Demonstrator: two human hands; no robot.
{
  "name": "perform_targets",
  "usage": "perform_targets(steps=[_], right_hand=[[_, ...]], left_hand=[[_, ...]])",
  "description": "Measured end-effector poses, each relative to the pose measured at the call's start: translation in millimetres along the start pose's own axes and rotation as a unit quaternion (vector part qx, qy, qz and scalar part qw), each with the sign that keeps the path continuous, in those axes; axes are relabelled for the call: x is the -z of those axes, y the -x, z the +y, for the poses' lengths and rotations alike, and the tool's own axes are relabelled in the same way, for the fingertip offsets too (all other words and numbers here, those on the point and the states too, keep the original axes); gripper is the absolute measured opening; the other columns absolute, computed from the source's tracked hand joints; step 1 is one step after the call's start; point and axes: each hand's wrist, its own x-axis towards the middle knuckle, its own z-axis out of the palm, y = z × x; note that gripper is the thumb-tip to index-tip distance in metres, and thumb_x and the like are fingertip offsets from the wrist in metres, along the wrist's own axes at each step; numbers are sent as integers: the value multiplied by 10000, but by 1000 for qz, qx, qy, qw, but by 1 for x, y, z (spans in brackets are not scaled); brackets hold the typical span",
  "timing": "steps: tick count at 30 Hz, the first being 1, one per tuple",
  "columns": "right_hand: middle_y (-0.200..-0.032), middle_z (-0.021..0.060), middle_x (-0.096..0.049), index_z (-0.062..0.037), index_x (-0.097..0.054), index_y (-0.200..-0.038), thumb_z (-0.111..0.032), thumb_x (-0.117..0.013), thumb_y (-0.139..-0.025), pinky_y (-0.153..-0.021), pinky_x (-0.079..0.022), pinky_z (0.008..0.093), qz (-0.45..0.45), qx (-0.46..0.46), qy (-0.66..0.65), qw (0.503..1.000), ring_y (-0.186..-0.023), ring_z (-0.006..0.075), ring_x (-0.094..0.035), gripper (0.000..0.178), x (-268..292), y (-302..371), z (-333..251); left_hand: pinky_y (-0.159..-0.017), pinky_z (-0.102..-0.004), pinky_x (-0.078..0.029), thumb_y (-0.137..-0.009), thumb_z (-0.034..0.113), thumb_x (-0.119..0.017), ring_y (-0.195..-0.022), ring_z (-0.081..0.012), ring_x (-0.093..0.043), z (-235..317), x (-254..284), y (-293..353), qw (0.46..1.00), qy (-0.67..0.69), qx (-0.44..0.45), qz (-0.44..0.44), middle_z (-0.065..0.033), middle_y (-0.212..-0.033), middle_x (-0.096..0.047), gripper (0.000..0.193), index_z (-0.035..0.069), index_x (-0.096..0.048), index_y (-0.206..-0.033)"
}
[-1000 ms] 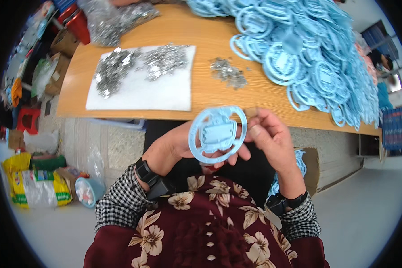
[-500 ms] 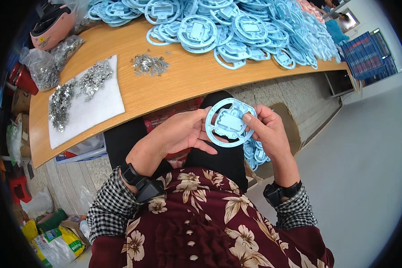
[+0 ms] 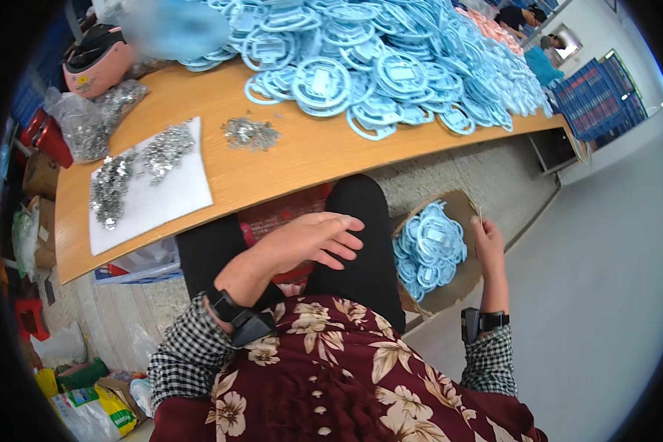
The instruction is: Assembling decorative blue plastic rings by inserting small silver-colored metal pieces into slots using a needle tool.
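My left hand [image 3: 330,237] hovers over my lap, empty, its fingers apart. Out to the right, my right hand [image 3: 488,239] is closed with thumb and fingers at the right rim of an open cardboard box [image 3: 460,283], seemingly pinching that edge. Inside the box lies a heap of light-blue plastic ring-shaped parts [image 3: 429,247], like small toy steering wheels with a plate across the middle. No blue part is in either hand.
On the wooden table [image 3: 236,177] lie a large pile of the same blue parts [image 3: 361,70], a white sheet [image 3: 177,191] with silvery metal pieces [image 3: 113,190], and another small metal heap [image 3: 250,134]. A pink helmet [image 3: 99,62] and clear bags [image 3: 81,129] sit at the left.
The blue ring part has left my hands. My right hand moved right, from my lap to the box rim; the left stays over my lap. The view shifted, showing more of the box.
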Motion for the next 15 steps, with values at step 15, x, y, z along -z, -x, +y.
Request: perform_targets(steps=[15], right_hand=[[-698, -32, -423, -69, -556, -999, -311, -501, -1054, -474, -292, 231, -337, 80, -439, 829, -550, 64, -376, 254, -177, 8, -247]], left_hand=[[-815, -284, -522, -1018, 212, -580, -960, -108, -642, 10, -41, 27, 956, -269, -115, -28, -44, -1026, -710, 281, 14, -647, -1205]])
